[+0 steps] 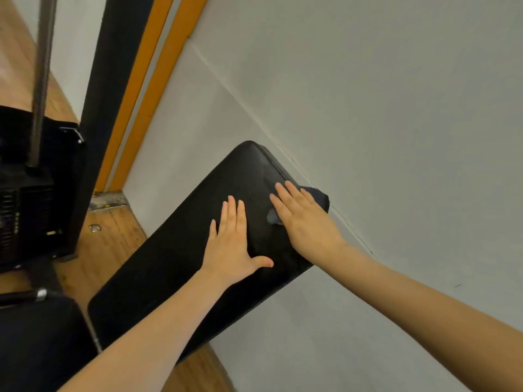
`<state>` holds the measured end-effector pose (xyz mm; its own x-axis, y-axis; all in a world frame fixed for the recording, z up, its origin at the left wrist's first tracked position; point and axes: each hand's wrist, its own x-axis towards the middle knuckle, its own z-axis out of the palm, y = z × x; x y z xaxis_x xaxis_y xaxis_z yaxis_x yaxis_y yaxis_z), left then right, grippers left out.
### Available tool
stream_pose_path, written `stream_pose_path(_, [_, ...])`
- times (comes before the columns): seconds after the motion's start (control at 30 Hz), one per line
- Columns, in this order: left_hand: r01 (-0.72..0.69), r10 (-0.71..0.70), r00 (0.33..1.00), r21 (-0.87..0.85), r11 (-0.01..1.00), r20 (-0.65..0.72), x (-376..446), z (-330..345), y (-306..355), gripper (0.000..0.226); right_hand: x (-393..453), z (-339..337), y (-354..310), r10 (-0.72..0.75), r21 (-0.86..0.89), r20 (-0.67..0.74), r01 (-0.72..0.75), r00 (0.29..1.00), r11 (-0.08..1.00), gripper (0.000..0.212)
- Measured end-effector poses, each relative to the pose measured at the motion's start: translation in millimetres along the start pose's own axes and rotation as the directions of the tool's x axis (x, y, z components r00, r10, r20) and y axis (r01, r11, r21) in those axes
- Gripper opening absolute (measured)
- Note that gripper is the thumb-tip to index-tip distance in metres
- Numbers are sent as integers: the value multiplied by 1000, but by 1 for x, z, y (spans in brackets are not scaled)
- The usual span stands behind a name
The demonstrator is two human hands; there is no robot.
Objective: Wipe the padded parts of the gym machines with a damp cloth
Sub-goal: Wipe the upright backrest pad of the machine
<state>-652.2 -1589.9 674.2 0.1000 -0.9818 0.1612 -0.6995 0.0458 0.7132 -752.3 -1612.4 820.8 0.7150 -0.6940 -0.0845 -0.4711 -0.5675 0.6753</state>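
Observation:
A long black padded backrest (175,250) slants from lower left up to the wall at the right. My left hand (233,244) lies flat on the pad's middle, fingers straight and thumb spread. My right hand (302,219) presses flat on a dark blue cloth (318,195) near the pad's upper right edge. Most of the cloth is hidden under the palm; bits show at the fingertips' right and by the thumb side.
A grey-white wall (382,108) runs right behind the pad. A black weight stack (31,210) with a steel guide rod (42,80) stands at the left. Another black seat pad (39,343) fills the lower left. Wooden floor (113,239) shows between them, orange door trim (147,89) beyond.

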Motion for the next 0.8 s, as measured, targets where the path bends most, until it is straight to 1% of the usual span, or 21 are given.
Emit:
stream_pose_path(0.07, [4,-4,1000,0,1000,1,0,-1,0,134,30,-4,-7,45,30,-79,-43,996,999,61])
stream_pose_path(0.1, [5,-5,1000,-1,1000,5,0,-1,1,135,47,-7,-9,47,18,-102,-46,994,999,60])
stream_pose_path(0.17, [10,-10,1000,-10,1000,13,0,0,0,135,82,-14,-12,13,10,-152,-12,988,1000,57])
stream_pose_path(0.23, [14,-14,1000,-19,1000,16,1,0,-1,136,105,-20,-13,-13,-11,-170,11,985,1000,51])
stream_pose_path(0.3, [13,-12,1000,-11,1000,19,2,-1,-1,135,104,-18,-10,-12,-20,-142,10,990,1000,51])
stream_pose_path(0.37, [10,-10,999,3,1000,31,1,-1,-2,135,83,-12,-6,0,10,-100,2,995,1000,56])
stream_pose_path(0.47, [2,-3,999,15,1000,38,1,0,-3,133,34,3,-2,17,5,-156,-16,988,1000,62])
stream_pose_path(0.57, [2,-2,999,6,1000,36,1,0,-3,132,-3,18,2,-13,-4,-134,12,991,1000,67])
stream_pose_path(0.67, [1,-1,1000,15,1000,26,1,0,-3,133,8,9,4,-59,-6,-141,59,988,998,63])
stream_pose_path(0.8, [1,-1,999,-2,1000,34,1,-1,-3,133,76,-9,-5,-44,-4,-141,44,989,999,53])
